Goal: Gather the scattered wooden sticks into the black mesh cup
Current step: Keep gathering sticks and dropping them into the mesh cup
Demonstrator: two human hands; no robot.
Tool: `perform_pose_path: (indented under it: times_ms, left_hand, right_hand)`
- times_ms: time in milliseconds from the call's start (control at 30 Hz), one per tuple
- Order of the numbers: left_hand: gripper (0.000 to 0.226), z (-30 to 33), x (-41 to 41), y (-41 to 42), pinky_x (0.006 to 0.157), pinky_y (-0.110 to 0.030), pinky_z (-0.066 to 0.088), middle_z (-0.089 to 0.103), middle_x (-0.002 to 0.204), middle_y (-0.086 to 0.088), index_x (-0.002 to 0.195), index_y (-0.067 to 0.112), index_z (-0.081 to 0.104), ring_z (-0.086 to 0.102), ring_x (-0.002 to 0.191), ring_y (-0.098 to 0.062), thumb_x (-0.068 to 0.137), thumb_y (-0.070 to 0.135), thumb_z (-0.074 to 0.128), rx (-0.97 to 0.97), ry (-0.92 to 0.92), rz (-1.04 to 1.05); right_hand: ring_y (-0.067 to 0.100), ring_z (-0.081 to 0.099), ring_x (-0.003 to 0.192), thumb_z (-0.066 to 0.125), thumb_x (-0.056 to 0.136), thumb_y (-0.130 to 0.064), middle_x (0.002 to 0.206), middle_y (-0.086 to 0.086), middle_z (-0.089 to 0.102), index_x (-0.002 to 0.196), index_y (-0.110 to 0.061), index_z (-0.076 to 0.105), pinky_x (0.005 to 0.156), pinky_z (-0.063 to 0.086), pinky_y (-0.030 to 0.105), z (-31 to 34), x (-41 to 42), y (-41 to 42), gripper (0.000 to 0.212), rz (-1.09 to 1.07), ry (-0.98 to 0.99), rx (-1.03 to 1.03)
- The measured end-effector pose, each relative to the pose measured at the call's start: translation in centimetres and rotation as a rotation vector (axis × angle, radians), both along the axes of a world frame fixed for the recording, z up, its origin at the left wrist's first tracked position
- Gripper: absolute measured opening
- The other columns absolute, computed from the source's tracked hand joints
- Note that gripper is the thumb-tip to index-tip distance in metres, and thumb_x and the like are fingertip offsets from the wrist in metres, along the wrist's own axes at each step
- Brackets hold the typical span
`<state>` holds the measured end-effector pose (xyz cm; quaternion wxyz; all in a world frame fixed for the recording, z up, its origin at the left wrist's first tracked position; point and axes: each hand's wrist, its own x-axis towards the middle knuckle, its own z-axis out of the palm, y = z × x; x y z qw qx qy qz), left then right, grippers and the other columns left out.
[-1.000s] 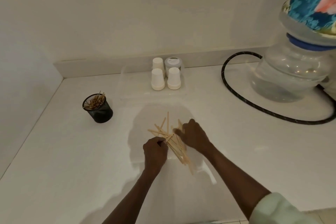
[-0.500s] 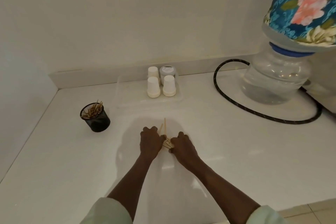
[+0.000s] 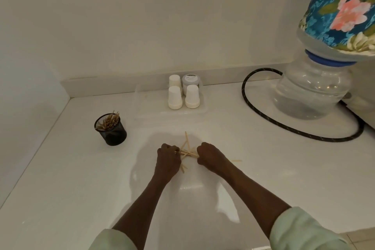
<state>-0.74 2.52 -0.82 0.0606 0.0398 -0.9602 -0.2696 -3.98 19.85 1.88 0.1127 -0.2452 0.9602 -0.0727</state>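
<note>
Looking down, I saw my left hand [image 3: 168, 158] and right hand [image 3: 209, 156] curled around the crossed sticks [image 3: 187, 151] bunched between them on the counter [image 3: 60, 178], one stray stick [image 3: 236, 160] beside my right wrist, the cup [image 3: 111, 129] well off to my left, nearer my left hand.

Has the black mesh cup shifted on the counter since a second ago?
No. The black mesh cup sits as before, left of the white paper cups and near the left wall; only the camera moved.
</note>
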Motion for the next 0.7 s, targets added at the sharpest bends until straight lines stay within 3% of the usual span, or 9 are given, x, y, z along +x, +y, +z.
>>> perform_pose_path:
  times_ms: [233,333,433,533,700]
  left_hand:
    - [0.032,-0.2,0.8,0.7,0.093,-0.032,0.047,0.058,0.117,-0.015,0.12,0.01,0.066,0.055,0.108,-0.03,0.09,0.003,0.055,0.048,0.017,0.029]
    - [0.033,-0.2,1.0,0.7,0.093,-0.029,0.043,0.057,0.12,-0.011,0.121,0.01,0.064,0.053,0.109,-0.029,0.088,0.006,0.059,0.047,0.021,0.01]
    - [0.029,0.0,1.0,0.7,0.089,-0.031,0.048,0.064,0.109,-0.009,0.113,0.008,0.067,0.057,0.101,-0.027,0.086,0.003,0.06,0.044,0.074,0.019]
    - [0.02,0.1,0.8,0.4,0.074,-0.04,0.052,0.067,0.084,-0.01,0.09,0.005,0.072,0.061,0.081,-0.024,0.084,-0.006,0.057,0.062,0.126,0.038]
    - [0.023,0.0,0.4,-0.2,0.08,-0.033,0.052,0.067,0.092,-0.005,0.093,0.01,0.074,0.062,0.09,-0.019,0.088,-0.001,0.054,0.135,0.042,0.109]
  right_hand:
    - [0.033,0.062,0.088,0.068,0.086,-0.018,0.1,0.018,0.062,0.089,-0.003,0.056,0.063,0.035,0.032,0.6,-2.4,-0.2,0.019,0.053,-0.105,0.043]
    - [0.028,0.054,0.074,0.069,0.084,-0.016,0.086,0.015,0.056,0.067,-0.012,0.039,0.055,0.031,0.03,0.3,-2.6,-0.2,0.034,0.078,-0.092,0.049]
    - [0.023,0.043,0.067,0.071,0.081,-0.013,0.065,0.002,0.036,0.058,-0.018,0.025,0.046,0.023,0.025,0.6,-2.5,0.2,0.052,0.073,-0.105,0.003]
    - [0.021,0.035,0.064,0.072,0.079,-0.01,0.058,-0.001,0.024,0.055,-0.016,0.021,0.045,0.019,0.025,1.5,-2.5,0.7,0.056,0.059,-0.145,-0.023]
    - [0.013,0.028,0.049,0.072,0.079,-0.01,0.058,0.0,0.028,0.053,-0.015,0.027,0.045,0.021,0.022,3.2,-3.3,1.8,0.052,0.003,-0.208,-0.006]
